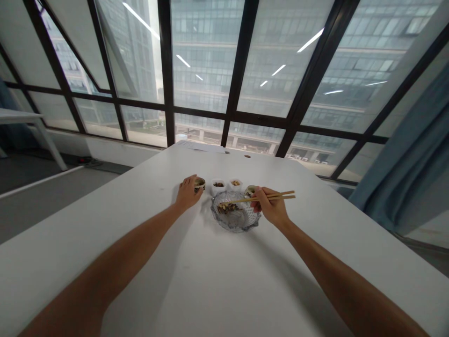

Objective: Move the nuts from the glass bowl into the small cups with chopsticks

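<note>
My right hand (269, 206) grips a pair of wooden chopsticks (280, 195), whose tips reach left into a clear glass bowl (235, 227) with a wavy rim. Dark and pale bits that look like seeds and nuts (228, 208) lie in the bowl, mostly on its left side and at the chopstick tips. Beyond the bowl's left edge, my left hand (188, 193) is wrapped round the side of a small patterned cup (199, 183), which stands on the table. A similar cup (250, 189) is partly hidden behind my right hand.
Two small white dishes stand behind the bowl: one holds dark bits (218, 184), the other tan nut-like pieces (235, 183). The white table (196, 281) extends toward large windows. Paper (201, 147) lies at its far end. A blue curtain (403, 154) hangs at right.
</note>
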`<state>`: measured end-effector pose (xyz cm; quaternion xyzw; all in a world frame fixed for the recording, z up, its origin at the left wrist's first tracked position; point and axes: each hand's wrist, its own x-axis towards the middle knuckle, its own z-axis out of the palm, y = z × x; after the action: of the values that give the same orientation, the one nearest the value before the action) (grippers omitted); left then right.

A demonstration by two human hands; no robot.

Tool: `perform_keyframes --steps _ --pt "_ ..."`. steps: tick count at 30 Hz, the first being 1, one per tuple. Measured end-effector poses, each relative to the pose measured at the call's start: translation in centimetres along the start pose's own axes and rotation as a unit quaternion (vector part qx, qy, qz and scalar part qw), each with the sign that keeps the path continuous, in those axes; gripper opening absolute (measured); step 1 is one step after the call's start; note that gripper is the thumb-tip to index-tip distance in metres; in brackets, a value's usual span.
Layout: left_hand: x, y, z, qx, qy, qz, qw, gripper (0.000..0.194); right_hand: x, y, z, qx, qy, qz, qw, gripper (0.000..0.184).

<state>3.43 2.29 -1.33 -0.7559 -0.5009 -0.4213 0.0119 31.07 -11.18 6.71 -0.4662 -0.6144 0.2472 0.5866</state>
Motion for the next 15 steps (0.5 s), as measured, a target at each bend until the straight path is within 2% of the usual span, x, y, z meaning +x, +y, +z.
perform_keyframes --steps 8,15 --pt "0.0 -0.5 0.3 -0.009 0.004 0.007 1.0 0.041 -0.5 1.2 0.7 -0.033 -0.05 -0.002 0.998 0.06" --pt "0.1 -0.9 0.8 -0.014 0.015 0.013 1.0 0.043 -0.4 0.8 0.8 -0.031 -0.047 0.006 0.998 0.062"
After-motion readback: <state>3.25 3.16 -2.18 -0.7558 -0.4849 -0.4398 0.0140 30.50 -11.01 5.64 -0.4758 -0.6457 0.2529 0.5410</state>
